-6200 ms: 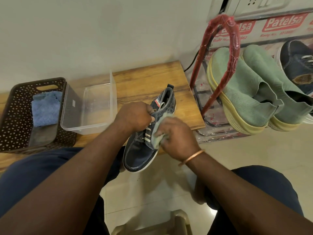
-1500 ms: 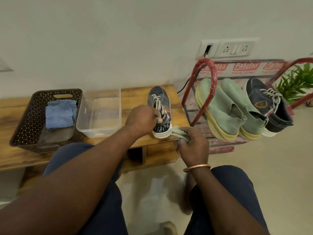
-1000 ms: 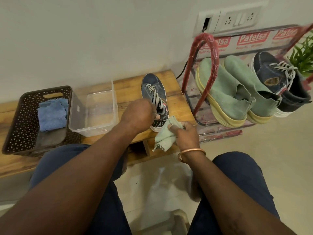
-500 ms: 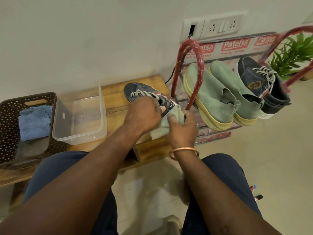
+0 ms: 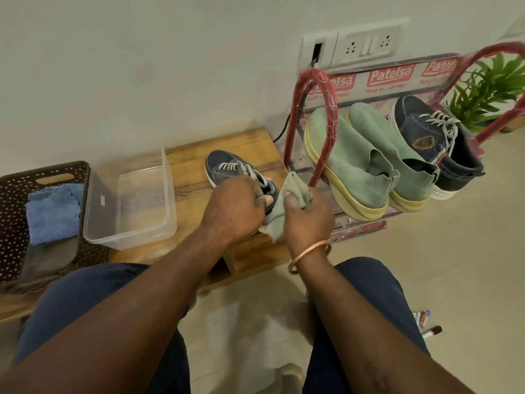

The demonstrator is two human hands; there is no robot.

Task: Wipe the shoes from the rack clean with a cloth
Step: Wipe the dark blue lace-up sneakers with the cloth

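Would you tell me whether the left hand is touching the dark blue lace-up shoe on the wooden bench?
Touching. The head view shows the left hand gripping the dark blue lace-up shoe around its heel end.

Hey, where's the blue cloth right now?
Head view, far left: the fluffy blue cloth lies inside the dark brown perforated basket, beside the clear plastic tub on the wooden bench.

I note the shoe (image 5: pixel 224 166) at 12 o'clock: dark navy, off-white laces, white sole edge; the cloth (image 5: pixel 275 217) beside it is pale green. At 2 o'clock, red rack (image 5: pixel 331 109) frame, sage-green pair (image 5: pixel 352 166) with yellow soles. At 9 o'clock, dark brown perforated basket (image 5: pixel 17 180), blue towel (image 5: pixel 52 211) inside.
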